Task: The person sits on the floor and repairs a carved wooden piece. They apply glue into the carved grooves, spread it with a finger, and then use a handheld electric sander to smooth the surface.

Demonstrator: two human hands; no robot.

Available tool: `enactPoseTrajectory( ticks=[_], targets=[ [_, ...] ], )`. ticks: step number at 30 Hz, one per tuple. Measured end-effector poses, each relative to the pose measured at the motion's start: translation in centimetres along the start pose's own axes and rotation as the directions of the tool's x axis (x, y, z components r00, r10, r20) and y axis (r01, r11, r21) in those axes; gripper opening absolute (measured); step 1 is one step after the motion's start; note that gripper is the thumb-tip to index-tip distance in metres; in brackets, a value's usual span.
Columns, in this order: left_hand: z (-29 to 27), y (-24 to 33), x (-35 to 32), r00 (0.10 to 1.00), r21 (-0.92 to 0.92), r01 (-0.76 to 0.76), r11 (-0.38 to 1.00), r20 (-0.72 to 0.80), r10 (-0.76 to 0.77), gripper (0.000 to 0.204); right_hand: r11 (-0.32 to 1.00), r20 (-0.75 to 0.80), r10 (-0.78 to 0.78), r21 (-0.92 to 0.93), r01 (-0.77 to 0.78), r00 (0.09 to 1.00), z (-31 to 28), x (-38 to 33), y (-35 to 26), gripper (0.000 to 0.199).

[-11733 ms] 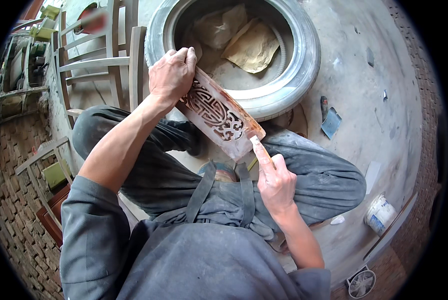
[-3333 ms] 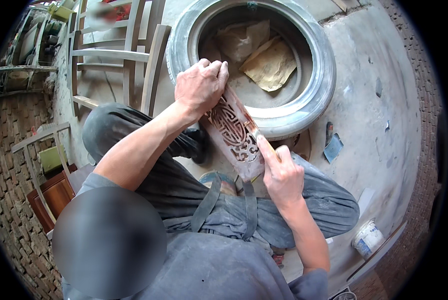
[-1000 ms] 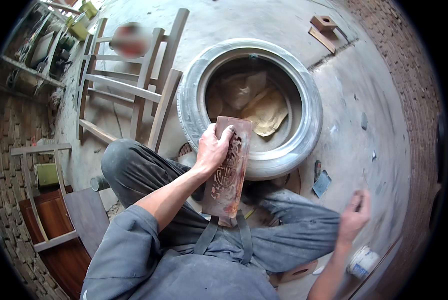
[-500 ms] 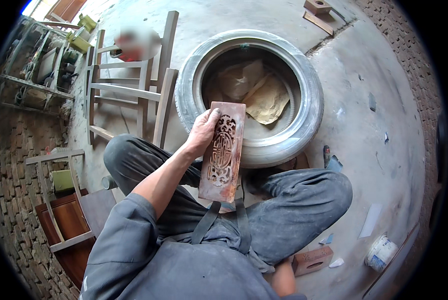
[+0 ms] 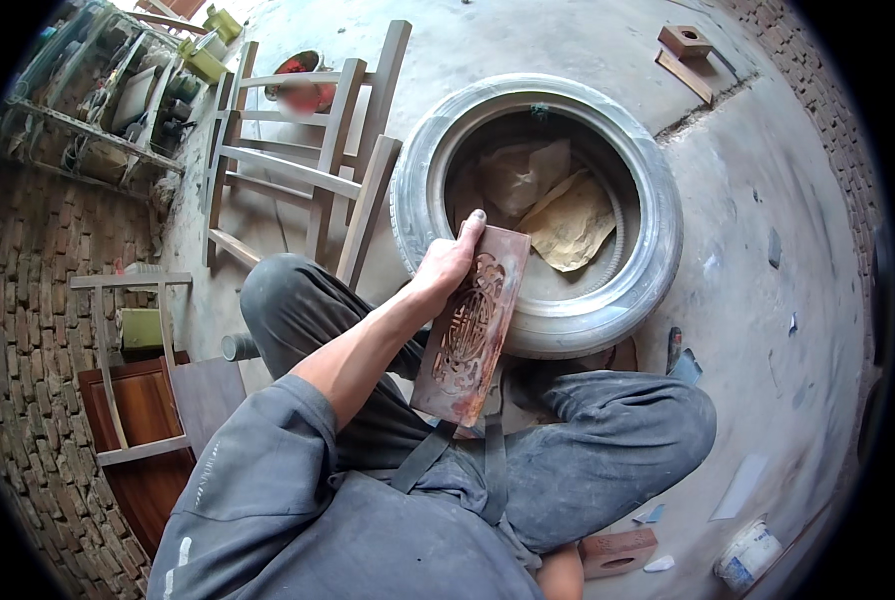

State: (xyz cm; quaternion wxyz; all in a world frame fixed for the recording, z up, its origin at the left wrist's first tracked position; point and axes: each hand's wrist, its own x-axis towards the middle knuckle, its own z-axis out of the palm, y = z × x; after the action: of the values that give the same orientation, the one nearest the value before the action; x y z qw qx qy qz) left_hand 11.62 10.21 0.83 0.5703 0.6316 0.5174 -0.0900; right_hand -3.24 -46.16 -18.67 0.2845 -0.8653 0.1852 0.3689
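Note:
My left hand (image 5: 450, 262) grips the upper left edge of a reddish-brown carved wooden panel (image 5: 473, 330) with an openwork pattern. The panel stands tilted, its lower end on my lap above my crossed legs in grey trousers. Only a patch of my right arm (image 5: 562, 576) shows at the lower edge, next to a small reddish wooden block (image 5: 618, 551) on the floor. The right hand itself is hidden behind my body.
A large pale tyre (image 5: 658, 210) lies on the concrete floor ahead, with crumpled brown sheets (image 5: 568, 215) inside. Bare wooden chair frames (image 5: 308, 170) stand to the left, brown boards (image 5: 148, 420) by the brick wall. A small white tub (image 5: 748, 555) sits lower right.
My right hand left the panel, reached out to the right and dropped out of sight by my hip. My left hand stood the panel more upright on my lap.

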Motion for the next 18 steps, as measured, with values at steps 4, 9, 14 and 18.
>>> enactPoseTrajectory(
  ticks=[4,9,14,18],
  targets=[
    [-0.1,-0.7,0.5,0.995,-0.200,-0.100,0.975,0.008,0.104,0.087,1.000,0.020,-0.015,-0.001,0.015,1.000,1.0,-0.5,-0.8,0.036],
    [0.8,-2.0,1.6,0.808,0.220,-0.572,0.790,-0.012,0.588,0.058,0.998,-0.003,-0.059,0.015,0.059,0.998,2.3,-2.8,0.4,0.036],
    [-1.1,-3.4,2.2,0.912,-0.223,-0.393,0.892,0.029,0.409,0.045,0.995,-0.030,-0.101,0.008,0.101,0.994,2.6,-4.1,-3.9,0.036],
    [-0.8,-1.4,1.3,0.945,-0.181,-0.323,0.929,-0.122,0.305,0.055,0.976,-0.098,-0.209,0.041,0.213,0.973,2.5,-5.1,-6.8,0.036]
  ],
)
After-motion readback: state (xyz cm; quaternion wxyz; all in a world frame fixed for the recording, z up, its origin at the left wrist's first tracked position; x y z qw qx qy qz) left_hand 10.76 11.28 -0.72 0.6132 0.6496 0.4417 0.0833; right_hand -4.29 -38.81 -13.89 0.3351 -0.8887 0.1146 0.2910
